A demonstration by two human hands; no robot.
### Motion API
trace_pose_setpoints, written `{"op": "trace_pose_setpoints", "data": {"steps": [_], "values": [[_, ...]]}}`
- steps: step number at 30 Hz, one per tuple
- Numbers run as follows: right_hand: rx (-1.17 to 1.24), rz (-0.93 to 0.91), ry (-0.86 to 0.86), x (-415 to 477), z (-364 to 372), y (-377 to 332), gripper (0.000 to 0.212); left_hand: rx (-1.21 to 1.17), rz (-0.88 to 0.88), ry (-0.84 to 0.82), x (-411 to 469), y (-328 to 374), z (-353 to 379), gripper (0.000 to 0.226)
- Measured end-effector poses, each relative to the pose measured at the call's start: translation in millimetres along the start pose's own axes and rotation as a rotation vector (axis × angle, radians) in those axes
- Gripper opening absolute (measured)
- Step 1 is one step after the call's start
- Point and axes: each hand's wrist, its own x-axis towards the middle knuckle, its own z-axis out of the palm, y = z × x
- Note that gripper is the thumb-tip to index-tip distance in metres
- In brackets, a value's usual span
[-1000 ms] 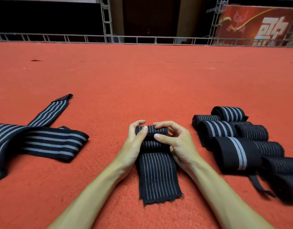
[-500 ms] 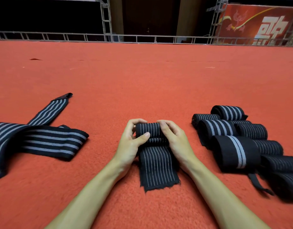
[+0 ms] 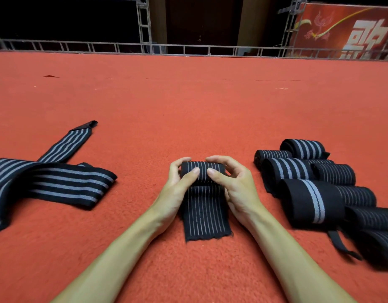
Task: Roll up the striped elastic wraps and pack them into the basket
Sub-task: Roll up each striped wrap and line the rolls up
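Hands (image 3: 177, 189) (image 3: 236, 189) curled around half-rolled wrap (image 3: 201, 173), thumbs on top.

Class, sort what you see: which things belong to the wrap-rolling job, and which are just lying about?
Job: left hand and right hand gripping the half-rolled wrap; flat wraps on the left; finished rolls on the right.
Lying about: red carpet, metal railing, red banner.

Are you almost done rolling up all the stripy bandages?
Partway. A pile of rolled wraps lies at the right. The left hand and right hand grip a half-rolled wrap. To do: its flat tail, the unrolled wraps at left, and packing; no basket shows.
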Motion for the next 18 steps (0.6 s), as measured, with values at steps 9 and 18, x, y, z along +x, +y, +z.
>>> {"op": "trace_pose_setpoints", "data": {"steps": [9, 18], "values": [[-0.008, -0.072, -0.047, 1.7, -1.9, 1.0, 0.050, 0.063, 0.039, 0.045, 2.1, -2.2, -1.2, 0.040], [-0.177, 0.010, 0.048, 2.5, 3.8, 4.0, 0.039, 0.019, 0.185, 0.024, 1.1, 3.7, -9.5, 0.035]]}}
